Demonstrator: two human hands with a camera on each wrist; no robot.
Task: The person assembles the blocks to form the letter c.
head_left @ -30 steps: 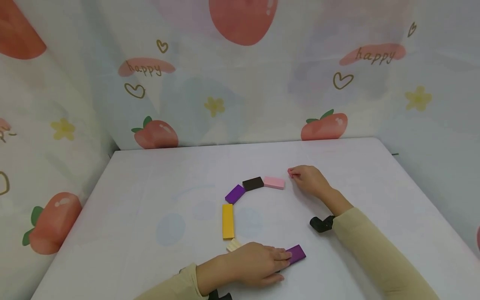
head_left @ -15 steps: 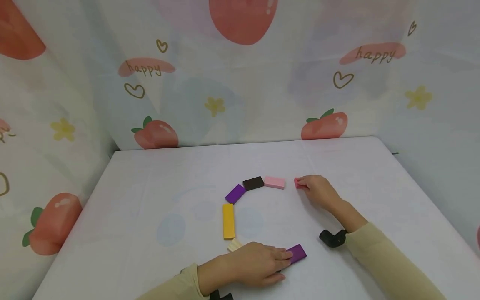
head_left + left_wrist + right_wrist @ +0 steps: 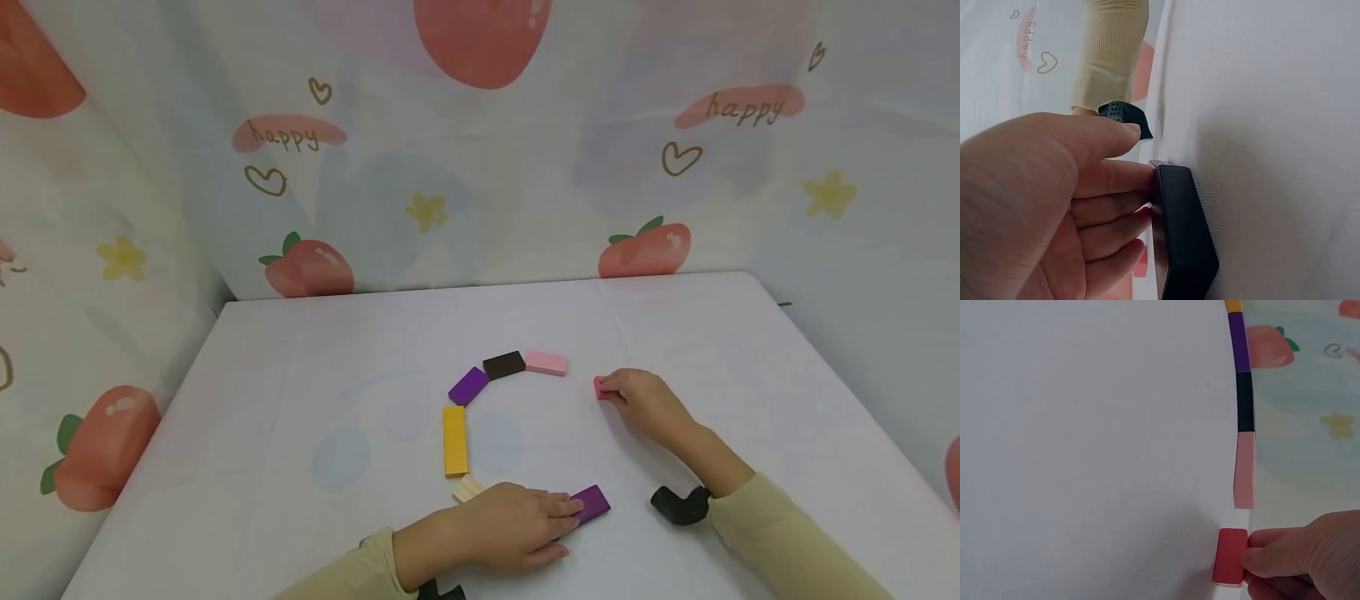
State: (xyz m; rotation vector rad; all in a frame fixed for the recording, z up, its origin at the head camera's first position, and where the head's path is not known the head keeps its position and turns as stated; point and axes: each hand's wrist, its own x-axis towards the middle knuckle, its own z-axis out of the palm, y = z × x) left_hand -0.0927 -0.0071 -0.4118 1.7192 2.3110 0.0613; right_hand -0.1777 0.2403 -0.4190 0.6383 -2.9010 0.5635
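Observation:
My right hand (image 3: 651,407) pinches a small red-pink block (image 3: 1230,556) between thumb and fingers, just past the pale pink block (image 3: 547,363). My left hand (image 3: 510,527) lies over the near end of the block row, fingers straight, fingertips on a purple block (image 3: 592,505). In the left wrist view a black block (image 3: 1186,234) stands right at those fingertips; the head view mostly hides it under the hand. A cream ridged block (image 3: 468,488) peeks out behind the left hand.
A curved row runs from the cream block through a yellow block (image 3: 455,442), another purple block (image 3: 468,386) and a dark block (image 3: 504,365) to the pale pink one. A white cloth covers the table (image 3: 315,358); a printed curtain (image 3: 480,167) stands behind it.
My right hand has moved toward me and slightly right with the red-pink block, away from the pale pink block's end. The left hand has stayed in place.

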